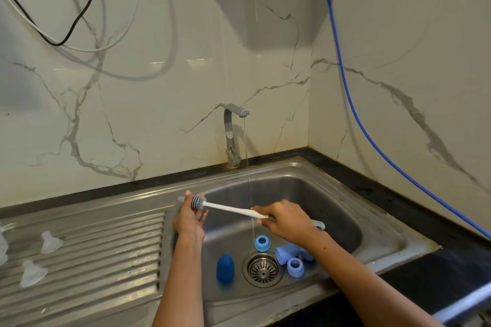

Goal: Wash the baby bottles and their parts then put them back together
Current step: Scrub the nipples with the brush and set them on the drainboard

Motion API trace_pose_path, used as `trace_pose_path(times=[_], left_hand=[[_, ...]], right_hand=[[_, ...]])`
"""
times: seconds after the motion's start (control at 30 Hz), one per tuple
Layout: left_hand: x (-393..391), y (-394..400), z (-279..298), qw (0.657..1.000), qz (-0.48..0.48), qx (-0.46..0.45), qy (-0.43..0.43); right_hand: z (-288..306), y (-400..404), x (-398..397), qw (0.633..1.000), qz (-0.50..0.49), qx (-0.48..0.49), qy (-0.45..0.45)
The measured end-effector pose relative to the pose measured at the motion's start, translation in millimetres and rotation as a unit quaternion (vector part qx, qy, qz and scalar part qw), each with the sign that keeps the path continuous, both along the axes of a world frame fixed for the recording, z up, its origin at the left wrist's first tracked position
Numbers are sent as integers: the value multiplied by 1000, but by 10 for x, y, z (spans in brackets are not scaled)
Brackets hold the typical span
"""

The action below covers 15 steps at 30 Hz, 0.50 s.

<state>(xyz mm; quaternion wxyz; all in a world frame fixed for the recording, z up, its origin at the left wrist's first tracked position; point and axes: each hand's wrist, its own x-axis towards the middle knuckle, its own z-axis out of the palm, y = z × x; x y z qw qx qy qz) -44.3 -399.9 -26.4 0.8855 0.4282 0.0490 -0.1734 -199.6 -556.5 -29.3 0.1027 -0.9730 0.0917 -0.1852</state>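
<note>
My right hand (287, 220) grips the white handle of a bottle brush (228, 208) over the steel sink (345, 194). The brush's grey bristle head (198, 202) lies against the fingers of my left hand (190, 220), which wrap around it. On the sink floor lie a dark blue cap (225, 268), a blue ring (262, 243), a light blue cap (287, 253) and a second light blue ring (295, 267). Two clear silicone nipples (50, 242) (32, 273) sit on the ribbed drainboard at left.
A thin stream of water falls from the tap (233, 135) into the sink near the drain strainer (262, 269). A blue hose (353, 103) runs down the right wall. Cables hang on the marble wall at upper left. Dark counter borders the sink at right.
</note>
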Motion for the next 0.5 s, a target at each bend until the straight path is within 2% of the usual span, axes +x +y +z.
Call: trace_pose_path(times=[0.1, 0.17, 0.23, 0.3, 0.4, 0.47, 0.5], left_hand=[[44, 18, 22, 999, -2, -41, -7], [68, 23, 10, 997, -7, -73, -14], [80, 15, -2, 995, -21, -97, -20], [74, -5, 7, 992, -41, -115, -23], [41, -41, 38, 987, -60, -149, -18], [29, -41, 55, 984, -63, -164, -20], [22, -44, 57, 984, -62, -164, -23]], right_hand=[[26, 12, -22, 997, 24, 73, -1], [26, 4, -47, 972, 54, 229, 3], [42, -3, -89, 912, 54, 405, 26], [90, -26, -146, 849, 39, 521, 77], [165, -139, -208, 770, 56, 619, 143], [182, -193, -207, 740, 70, 647, 168], [174, -202, -202, 737, 71, 650, 173]])
